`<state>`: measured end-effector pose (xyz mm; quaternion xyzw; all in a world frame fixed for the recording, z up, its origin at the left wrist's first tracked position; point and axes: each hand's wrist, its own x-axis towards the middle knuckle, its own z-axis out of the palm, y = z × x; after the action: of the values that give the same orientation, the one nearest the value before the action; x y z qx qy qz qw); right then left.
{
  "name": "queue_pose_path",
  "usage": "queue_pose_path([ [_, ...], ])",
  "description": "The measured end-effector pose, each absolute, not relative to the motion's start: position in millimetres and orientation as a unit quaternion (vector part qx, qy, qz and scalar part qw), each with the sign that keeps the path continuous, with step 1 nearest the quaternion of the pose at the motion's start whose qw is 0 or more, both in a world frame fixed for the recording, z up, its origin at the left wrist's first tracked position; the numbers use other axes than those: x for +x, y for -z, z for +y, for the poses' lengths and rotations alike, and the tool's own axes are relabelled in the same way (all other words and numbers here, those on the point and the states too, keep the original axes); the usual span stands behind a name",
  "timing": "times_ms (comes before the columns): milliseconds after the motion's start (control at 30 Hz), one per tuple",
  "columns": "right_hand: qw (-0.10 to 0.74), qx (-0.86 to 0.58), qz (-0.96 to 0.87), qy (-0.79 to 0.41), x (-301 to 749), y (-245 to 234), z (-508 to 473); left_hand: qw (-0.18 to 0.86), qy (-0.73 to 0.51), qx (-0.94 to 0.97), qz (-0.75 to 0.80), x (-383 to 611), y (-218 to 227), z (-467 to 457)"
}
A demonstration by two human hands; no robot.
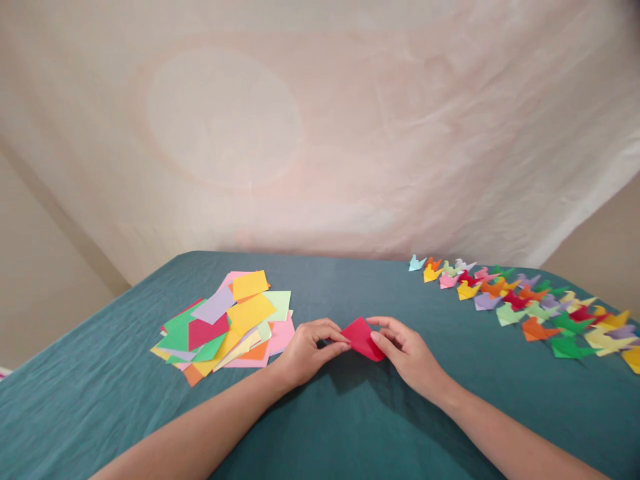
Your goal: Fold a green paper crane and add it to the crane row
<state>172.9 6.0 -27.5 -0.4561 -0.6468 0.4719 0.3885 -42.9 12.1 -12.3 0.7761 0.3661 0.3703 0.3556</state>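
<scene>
A small folded sheet of red origami paper (361,339) is held between both hands, just above the cloth near the middle. My left hand (315,348) pinches its left corner between thumb and fingers. On the other side, my right hand (400,348) grips the right edge, the thumb lying on the paper's face. The sheet has a diamond-like outline and casts a shadow on the cloth below. Its finer folds are too small to make out.
A loose pile of coloured paper sheets (215,333) lies on the left. Several rows of folded paper birds (510,313) stand on the right. A dark green cloth (330,433) covers the table, and a pale fabric backdrop (350,133) hangs behind it.
</scene>
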Motion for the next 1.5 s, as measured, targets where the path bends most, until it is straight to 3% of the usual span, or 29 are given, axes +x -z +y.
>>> queue_pose_path([
  [200, 0.417, -0.413, -0.671, -0.453, 175, 19, 4, 0.372, -0.356, 0.752, 0.410, -44, 8, 12],
  [467, 0.446, -0.381, -0.763, -0.273, 177, 19, 1, 0.386, -0.342, 0.730, 0.448, -43, 11, 11],
  [667, 0.428, -0.376, -0.781, -0.256, 173, 16, 0, 0.379, -0.319, 0.754, 0.431, -39, 9, 7],
  [1033, 0.339, -0.457, -0.764, -0.305, 175, 18, 2, 0.227, -0.225, 0.845, 0.428, -38, 4, 2],
  [1500, 0.313, -0.430, -0.808, -0.254, 173, 25, 13, 0.097, -0.197, 0.889, 0.402, -33, -1, -12],
])
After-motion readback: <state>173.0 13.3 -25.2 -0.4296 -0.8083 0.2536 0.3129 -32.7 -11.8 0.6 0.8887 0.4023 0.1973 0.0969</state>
